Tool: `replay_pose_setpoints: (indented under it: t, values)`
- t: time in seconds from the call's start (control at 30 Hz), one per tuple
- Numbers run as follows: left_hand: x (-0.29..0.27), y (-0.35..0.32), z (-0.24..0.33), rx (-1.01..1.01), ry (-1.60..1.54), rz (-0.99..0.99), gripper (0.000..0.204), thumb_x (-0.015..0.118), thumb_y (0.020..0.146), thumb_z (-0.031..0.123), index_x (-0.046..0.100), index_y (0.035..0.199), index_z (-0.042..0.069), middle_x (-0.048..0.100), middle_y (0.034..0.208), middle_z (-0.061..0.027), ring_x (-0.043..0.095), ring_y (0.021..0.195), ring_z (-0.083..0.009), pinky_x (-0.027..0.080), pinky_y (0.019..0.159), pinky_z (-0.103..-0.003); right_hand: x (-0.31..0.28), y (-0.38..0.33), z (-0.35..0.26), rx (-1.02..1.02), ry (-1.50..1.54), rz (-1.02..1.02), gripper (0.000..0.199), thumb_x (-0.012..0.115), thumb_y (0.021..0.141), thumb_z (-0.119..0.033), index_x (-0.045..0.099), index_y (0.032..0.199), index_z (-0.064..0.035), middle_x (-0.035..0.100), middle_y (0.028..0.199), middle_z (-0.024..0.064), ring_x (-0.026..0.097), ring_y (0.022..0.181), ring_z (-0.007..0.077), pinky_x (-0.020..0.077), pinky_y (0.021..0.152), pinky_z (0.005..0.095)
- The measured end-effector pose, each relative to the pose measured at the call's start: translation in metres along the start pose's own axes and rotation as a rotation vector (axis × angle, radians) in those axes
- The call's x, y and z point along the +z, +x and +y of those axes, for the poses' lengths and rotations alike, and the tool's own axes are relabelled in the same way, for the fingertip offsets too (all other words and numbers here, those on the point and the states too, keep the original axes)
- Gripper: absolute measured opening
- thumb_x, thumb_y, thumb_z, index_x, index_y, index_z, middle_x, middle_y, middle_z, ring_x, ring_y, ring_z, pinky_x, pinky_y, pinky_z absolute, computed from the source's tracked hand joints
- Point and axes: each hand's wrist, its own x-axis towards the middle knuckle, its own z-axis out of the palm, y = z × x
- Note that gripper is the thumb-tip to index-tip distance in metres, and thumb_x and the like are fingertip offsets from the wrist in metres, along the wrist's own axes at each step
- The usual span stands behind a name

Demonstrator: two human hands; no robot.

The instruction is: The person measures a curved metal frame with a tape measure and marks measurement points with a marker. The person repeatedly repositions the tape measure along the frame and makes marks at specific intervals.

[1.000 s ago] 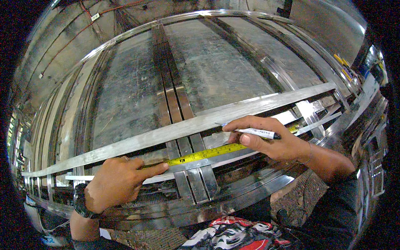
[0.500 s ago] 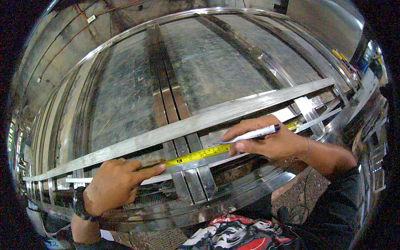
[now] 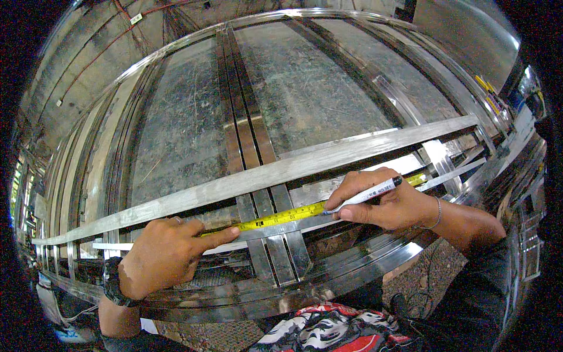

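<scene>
A yellow tape measure (image 3: 282, 219) lies stretched along a narrow metal strip (image 3: 466, 171) that crosses the frame in front of me. My left hand (image 3: 159, 257) grips the tape's left part, its index finger laid along the blade. My right hand (image 3: 390, 205) pinches a white marker pen (image 3: 368, 196) with a dark end. The pen's tip rests at the tape's edge, near the right thumb. Behind the right hand, more of the yellow blade shows beyond the fingers. What the left fingers do underneath is hidden.
A wider flat metal bar (image 3: 229, 184) runs parallel just beyond the tape. Both lie across a large metal frame with paired crossbars (image 3: 249, 132) and grey sheet panels (image 3: 299, 88). Yellow-handled tools (image 3: 488, 94) lie at the far right. A large metal sheet (image 3: 469, 29) stands at the back right.
My right hand has tilted the marker more steeply, bringing its tip down to the tape's edge. The left hand keeps its hold on the tape. The whole view has shifted slightly.
</scene>
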Motion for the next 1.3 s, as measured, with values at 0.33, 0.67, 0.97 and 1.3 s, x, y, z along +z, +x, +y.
replay_pose_setpoints:
  t: [0.33,0.67,0.97,1.3]
  values:
    - [0.004,-0.001,0.000,0.015,0.019,0.048,0.079,0.072,0.082,0.011,0.060,0.156,0.038,0.064,0.093,-0.0079,0.070,0.081,-0.0339,0.059,0.074,-0.047,0.003,0.001,0.001,-0.081,-0.085,0.005,0.022,0.080,0.101,-0.017,0.081,0.119,-0.0053,0.081,0.115,0.0120,0.074,0.110,0.0250,0.0550,0.102,0.0400]
    - [-0.004,0.002,0.003,0.025,0.027,0.029,0.072,0.069,0.087,0.011,0.062,0.155,0.035,0.066,0.093,-0.0082,0.072,0.081,-0.0322,0.060,0.077,-0.045,0.003,0.003,0.001,-0.141,-0.165,-0.004,0.020,0.080,0.101,-0.017,0.081,0.118,-0.0057,0.082,0.114,0.0111,0.074,0.106,0.0259,0.0550,0.097,0.0406]
    - [-0.004,0.002,0.003,0.021,0.008,0.023,0.070,0.068,0.088,0.010,0.062,0.154,0.032,0.068,0.097,-0.0090,0.073,0.083,-0.0333,0.061,0.078,-0.046,0.005,0.004,0.006,-0.222,-0.168,0.016,0.019,0.082,0.099,-0.015,0.082,0.116,-0.0062,0.082,0.112,0.0104,0.075,0.103,0.0262,0.0557,0.094,0.0396]
    - [-0.002,0.003,0.001,0.023,0.013,0.033,0.073,0.068,0.087,0.010,0.062,0.155,0.035,0.068,0.095,-0.0084,0.073,0.081,-0.0331,0.060,0.076,-0.046,0.005,0.004,0.005,-0.201,-0.166,0.024,0.018,0.082,0.099,-0.015,0.082,0.115,-0.0058,0.082,0.112,0.0106,0.074,0.103,0.0264,0.0555,0.094,0.0397]
